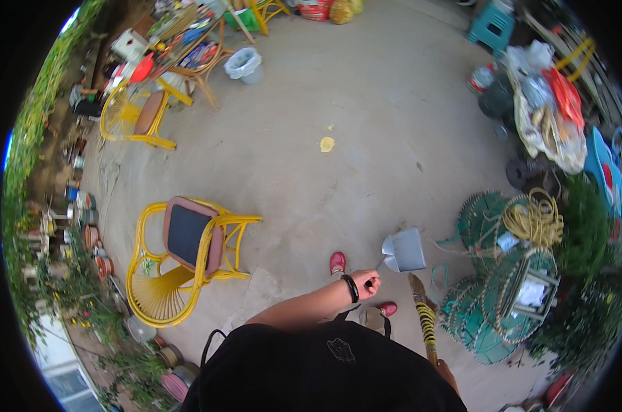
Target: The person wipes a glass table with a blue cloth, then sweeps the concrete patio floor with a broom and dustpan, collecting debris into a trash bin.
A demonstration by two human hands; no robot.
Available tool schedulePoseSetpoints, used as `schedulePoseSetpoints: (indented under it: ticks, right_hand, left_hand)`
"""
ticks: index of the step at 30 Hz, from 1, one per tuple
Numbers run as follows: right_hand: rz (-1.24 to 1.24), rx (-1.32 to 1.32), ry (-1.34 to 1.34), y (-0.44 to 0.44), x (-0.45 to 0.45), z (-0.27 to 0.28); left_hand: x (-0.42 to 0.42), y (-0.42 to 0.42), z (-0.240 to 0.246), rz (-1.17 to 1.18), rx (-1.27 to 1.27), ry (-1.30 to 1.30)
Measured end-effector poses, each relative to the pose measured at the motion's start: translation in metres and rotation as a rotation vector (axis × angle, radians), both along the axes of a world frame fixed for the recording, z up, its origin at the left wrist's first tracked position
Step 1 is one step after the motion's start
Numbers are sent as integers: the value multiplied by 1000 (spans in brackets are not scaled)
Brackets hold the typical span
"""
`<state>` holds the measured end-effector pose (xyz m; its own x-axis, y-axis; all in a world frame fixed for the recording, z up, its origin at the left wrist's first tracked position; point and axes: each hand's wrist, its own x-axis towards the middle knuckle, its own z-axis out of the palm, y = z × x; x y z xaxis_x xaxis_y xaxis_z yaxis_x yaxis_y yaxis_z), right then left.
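Observation:
My left hand (366,285), with a black band on its wrist, grips the handle of a grey metal dustpan (409,251). The pan is just beyond my feet; whether it touches the floor I cannot tell. At the lower right my right hand (444,370) holds a broom (426,316) bound with yellow and black cord, partly hidden by my black top. Its bristle end points forward, close to the pan's near edge. Farther out, a pale yellow patch (327,144) marks the concrete floor (290,175).
A yellow rattan chair (187,257) stands to my left, with another chair (146,116) beyond it. Farther back is a lined waste bin (245,66) beside a cluttered table (197,54). Green net traps (496,304) with coiled rope (535,219) crowd the right side.

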<state>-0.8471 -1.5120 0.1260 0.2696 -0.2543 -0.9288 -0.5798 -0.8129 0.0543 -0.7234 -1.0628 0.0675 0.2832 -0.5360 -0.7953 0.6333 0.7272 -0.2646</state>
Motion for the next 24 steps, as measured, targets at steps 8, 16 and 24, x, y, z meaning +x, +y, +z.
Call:
schedulePoseSetpoints:
  ticks: [8, 16, 24]
  right_hand:
    - [-218, 411, -136, 147, 153, -62]
    - [-306, 499, -60, 325, 427, -95]
    - [-450, 545, -7, 493, 652, -162]
  left_hand:
    - [37, 209, 11, 274, 67, -47]
    - [99, 374, -9, 540, 337, -84]
    - [138, 525, -38, 945, 229, -5]
